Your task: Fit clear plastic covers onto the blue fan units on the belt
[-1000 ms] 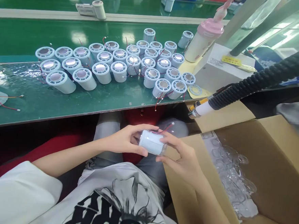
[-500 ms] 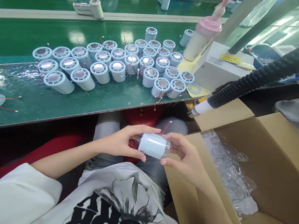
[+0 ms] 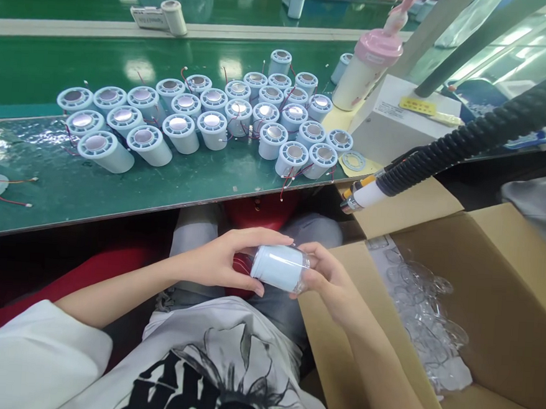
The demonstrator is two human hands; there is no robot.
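Note:
Over my lap, a pale blue cylindrical motor housing (image 3: 280, 267) lies on its side in a clear plastic sleeve. My left hand (image 3: 232, 259) grips its left end, thumb below and fingers along the top. At the other end my right hand (image 3: 325, 275) is closed on the clear plastic, thumb in front and fingertips partly hidden behind. On the green bench beyond stand several like housings (image 3: 181, 133), with round metallic discs on top and thin red wires.
An open cardboard box (image 3: 494, 307) with clear plastic pieces (image 3: 427, 302) is at my right. A black corrugated hose (image 3: 445, 148) slants above it. A pink-lidded cup (image 3: 369, 71) and a white metal stand base (image 3: 391, 122) stand at the bench's right.
My right hand has closed in on the right end of the sleeve, its thumb now pressed to the plastic. The red wire above the housing no longer shows. My left hand keeps its hold.

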